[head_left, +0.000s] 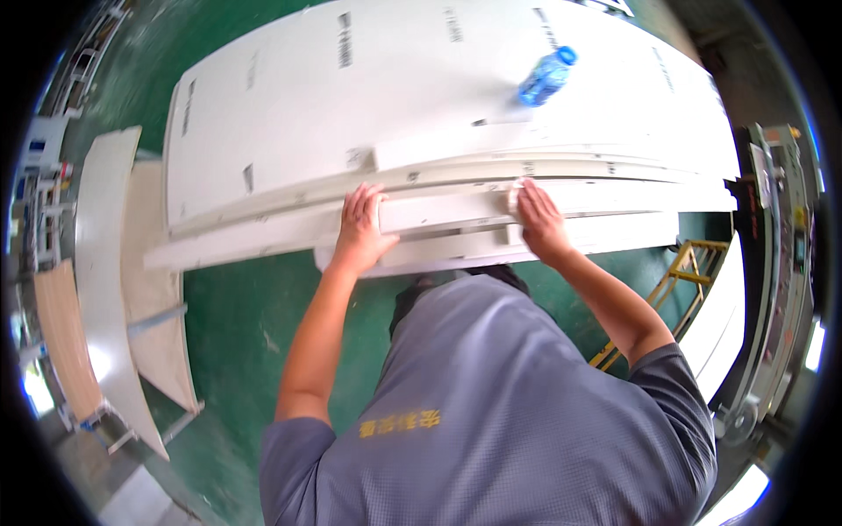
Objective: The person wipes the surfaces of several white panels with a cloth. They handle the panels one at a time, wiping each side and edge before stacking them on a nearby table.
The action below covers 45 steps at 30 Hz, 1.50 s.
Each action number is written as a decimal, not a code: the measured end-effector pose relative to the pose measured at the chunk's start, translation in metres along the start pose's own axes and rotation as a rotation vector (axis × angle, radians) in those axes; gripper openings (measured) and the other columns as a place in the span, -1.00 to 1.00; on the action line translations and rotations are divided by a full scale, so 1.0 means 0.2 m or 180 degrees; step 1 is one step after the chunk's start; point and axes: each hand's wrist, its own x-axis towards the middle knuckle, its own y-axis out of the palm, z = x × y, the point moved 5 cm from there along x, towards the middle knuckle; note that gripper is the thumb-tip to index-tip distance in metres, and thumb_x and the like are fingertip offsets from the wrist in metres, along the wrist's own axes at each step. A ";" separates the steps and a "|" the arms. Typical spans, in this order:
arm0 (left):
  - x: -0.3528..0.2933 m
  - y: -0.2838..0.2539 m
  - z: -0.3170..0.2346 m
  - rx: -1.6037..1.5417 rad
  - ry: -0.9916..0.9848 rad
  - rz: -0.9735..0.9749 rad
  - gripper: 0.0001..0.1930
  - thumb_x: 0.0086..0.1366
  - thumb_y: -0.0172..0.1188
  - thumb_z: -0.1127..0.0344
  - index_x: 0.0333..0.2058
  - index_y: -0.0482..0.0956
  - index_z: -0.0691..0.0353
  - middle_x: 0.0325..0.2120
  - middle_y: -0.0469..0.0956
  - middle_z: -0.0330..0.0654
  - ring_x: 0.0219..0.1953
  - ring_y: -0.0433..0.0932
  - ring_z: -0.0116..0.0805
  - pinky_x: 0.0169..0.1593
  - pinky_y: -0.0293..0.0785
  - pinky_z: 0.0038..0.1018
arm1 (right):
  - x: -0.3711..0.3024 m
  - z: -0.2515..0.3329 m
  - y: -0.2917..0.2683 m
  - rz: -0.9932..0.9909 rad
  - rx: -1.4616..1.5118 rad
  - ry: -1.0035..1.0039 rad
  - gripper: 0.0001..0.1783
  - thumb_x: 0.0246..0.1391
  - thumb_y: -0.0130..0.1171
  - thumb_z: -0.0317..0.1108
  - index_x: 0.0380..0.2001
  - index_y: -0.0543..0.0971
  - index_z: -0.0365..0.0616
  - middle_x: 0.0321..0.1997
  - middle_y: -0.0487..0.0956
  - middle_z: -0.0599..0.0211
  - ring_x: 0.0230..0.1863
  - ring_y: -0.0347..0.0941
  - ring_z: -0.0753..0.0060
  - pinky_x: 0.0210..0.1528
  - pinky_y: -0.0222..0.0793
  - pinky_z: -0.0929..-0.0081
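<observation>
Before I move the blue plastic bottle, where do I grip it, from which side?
Likely mid-body on the blue plastic bottle, right hand coming from the near side: the body is broader than the blue cap, which points away. Can't tell if it stands or lies.

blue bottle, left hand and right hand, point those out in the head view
Blue bottle (545, 80), head view: on the middle of its body.
Left hand (359, 235), head view: on the back of the hand.
Right hand (542, 223), head view: on the back of the hand.
</observation>
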 end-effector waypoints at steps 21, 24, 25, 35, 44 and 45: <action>0.92 0.44 -0.39 0.0294 0.0736 0.0363 -0.31 0.09 0.52 0.11 0.22 0.58 0.14 0.37 0.35 -0.08 0.40 0.28 -0.07 0.43 0.22 -0.11 | -0.20 -0.82 -0.72 -0.2044 0.2181 0.2082 -0.27 0.24 -0.07 -0.70 0.47 0.34 -0.08 0.32 0.53 0.19 0.30 0.46 0.33 0.33 0.36 0.43; 0.85 0.37 -0.53 0.0306 0.0793 0.0192 -0.24 0.14 0.47 0.16 0.32 0.45 0.13 0.39 0.31 -0.03 0.41 0.28 0.01 0.45 0.21 -0.09 | 0.46 -0.62 -1.01 -0.1838 0.1157 0.0786 -0.10 -0.06 -0.06 -0.83 0.42 0.39 -0.04 0.46 0.42 0.03 0.40 0.37 -0.19 0.46 0.31 0.19; 0.79 0.35 -0.57 0.0075 0.0747 0.0145 -0.25 0.15 0.46 0.18 0.32 0.44 0.14 0.38 0.33 -0.04 0.40 0.29 0.01 0.44 0.22 -0.09 | 0.65 -0.56 -1.06 -0.1673 0.0813 0.0529 -0.12 -0.05 -0.04 -0.81 0.41 0.39 -0.04 0.48 0.39 0.06 0.41 0.36 -0.16 0.45 0.32 0.13; 0.20 0.37 -0.45 -0.0077 0.0064 -0.0080 -0.49 0.26 0.37 0.20 0.16 0.55 0.18 0.12 0.58 -0.12 0.21 0.49 -0.05 0.31 0.32 -0.10 | 1.21 -0.65 -0.72 -0.0441 -0.0620 0.0519 -0.75 0.35 0.12 -0.12 -0.22 0.63 -0.03 -0.14 0.64 0.25 -0.26 0.66 -0.01 -0.25 0.59 0.06; 0.23 0.40 -0.46 0.0191 0.0047 -0.0118 -0.53 0.30 0.36 0.05 0.11 0.61 0.12 -0.01 0.67 -0.20 0.11 0.55 -0.15 0.21 0.32 -0.18 | 1.27 -1.11 -1.25 -0.1002 -0.1434 0.0029 -0.76 0.37 0.08 -0.20 -0.25 0.63 -0.11 -0.21 0.70 0.10 -0.23 0.68 -0.06 -0.18 0.62 0.03; 0.21 0.41 -0.45 0.0214 0.0070 -0.0139 -0.51 0.29 0.37 0.03 0.12 0.61 0.12 -0.02 0.67 -0.21 0.11 0.55 -0.16 0.20 0.32 -0.18 | 1.24 -1.10 -1.17 -0.0968 -0.1254 0.0270 -0.77 0.36 0.08 -0.20 -0.26 0.62 -0.10 -0.23 0.70 0.11 -0.23 0.68 -0.05 -0.17 0.62 0.04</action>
